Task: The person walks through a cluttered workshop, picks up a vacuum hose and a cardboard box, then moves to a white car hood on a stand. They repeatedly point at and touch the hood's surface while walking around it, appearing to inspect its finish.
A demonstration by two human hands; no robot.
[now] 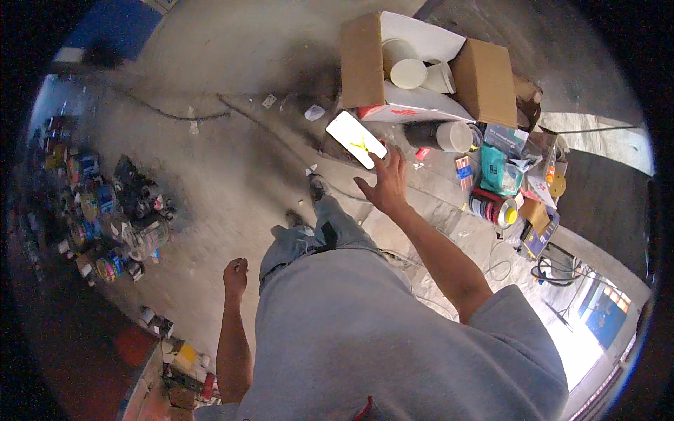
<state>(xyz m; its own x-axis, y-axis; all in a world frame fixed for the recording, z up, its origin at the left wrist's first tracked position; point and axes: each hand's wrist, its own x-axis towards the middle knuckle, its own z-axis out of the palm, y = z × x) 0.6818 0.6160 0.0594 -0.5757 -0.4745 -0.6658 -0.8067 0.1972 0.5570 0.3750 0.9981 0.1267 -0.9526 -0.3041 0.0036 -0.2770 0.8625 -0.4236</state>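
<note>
My right hand (390, 186) reaches out over the near edge of a cluttered surface, its thumb and fingers apart. Its fingertips are at the lower right corner of a phone (349, 135) with a bright white screen and a yellow mark; whether they press on it is hard to tell. The phone lies tilted in front of an open cardboard box (490, 81). Down at my left side hangs my left hand (236, 277), fingers curled in, with nothing visible in them.
White tubs (408, 73) lie in the box. Right of the phone stand a dark cylinder with a pale lid (455, 137), a teal packet (498, 172) and a red-black can with a yellow cap (507, 212). Cables (554, 272) lie at right; mixed cans and bottles (105, 203) crowd the left.
</note>
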